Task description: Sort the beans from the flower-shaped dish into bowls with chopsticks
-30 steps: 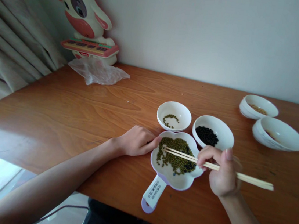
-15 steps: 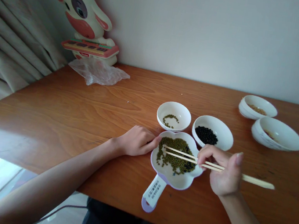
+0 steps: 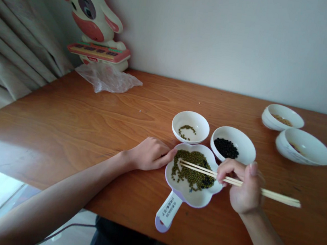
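Note:
My right hand (image 3: 241, 186) is closed around a pair of wooden chopsticks (image 3: 234, 181). Their tips are close together over the green beans at the left side of a white, purple-rimmed, flower-shaped dish (image 3: 195, 200). Green mung beans (image 3: 188, 170) fill much of that dish, with some black beans (image 3: 207, 181) at its right side. My left hand (image 3: 153, 154) lies on the table with fingers curled, thumb and fingertips at the dish's left rim. Behind it stand a white bowl (image 3: 201, 124) with a few green beans and another white bowl (image 3: 246, 148) with black beans.
Two more white bowls, one at the back (image 3: 269, 119) and one nearer (image 3: 314, 150), hold yellowish bits at the right. A cow-shaped toy keyboard (image 3: 100, 52) and a crumpled plastic bag (image 3: 108, 80) are at the back left of the wooden table (image 3: 74, 126). A curtain (image 3: 9, 48) hangs at left.
The chopstick tips have closed together over the green beans, and my right thumb has shifted slightly left. My left hand and the dish stay in place.

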Tool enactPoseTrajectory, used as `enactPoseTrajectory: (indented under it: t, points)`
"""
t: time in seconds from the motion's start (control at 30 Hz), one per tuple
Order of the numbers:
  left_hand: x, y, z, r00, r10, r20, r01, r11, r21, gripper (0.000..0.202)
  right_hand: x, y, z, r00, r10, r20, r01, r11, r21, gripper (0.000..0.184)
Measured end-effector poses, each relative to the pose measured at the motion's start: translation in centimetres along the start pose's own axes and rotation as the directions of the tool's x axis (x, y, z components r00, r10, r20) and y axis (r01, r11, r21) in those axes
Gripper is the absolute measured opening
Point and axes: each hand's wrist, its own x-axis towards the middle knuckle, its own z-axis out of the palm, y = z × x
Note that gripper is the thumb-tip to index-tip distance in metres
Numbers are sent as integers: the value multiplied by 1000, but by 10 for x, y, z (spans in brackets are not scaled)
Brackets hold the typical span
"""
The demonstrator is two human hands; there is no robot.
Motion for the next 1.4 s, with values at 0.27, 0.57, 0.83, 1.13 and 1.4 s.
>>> enactPoseTrajectory:
  t: [0.27, 0.57, 0.83, 1.13, 1.4]
  points:
    - [1, 1, -1, 1000, -4, 6, 4, 1000, -8, 59, 2, -2, 1, 998, -52, -23, 53, 996, 71, 78]
    - [0, 1, -2, 1000, -6, 11, 6, 1000, -6, 59, 4, -9, 3, 999, -48, 16, 46, 993, 112, 79]
    - [0, 1, -2, 1000, -9, 27, 9, 1000, 1, 59, 4, 2, 0, 998, -63, 30, 61, 997, 41, 76]
    - [0, 1, -1, 999, -27, 30, 27, 1000, -9, 60, 2, 4, -3, 993, -114, 18, 112, 990, 83, 75]
    - [-1, 1, -1, 999, -26, 25, 27, 1000, -8, 61, 4, -12, 0, 999, -37, -29, 40, 991, 125, 79]
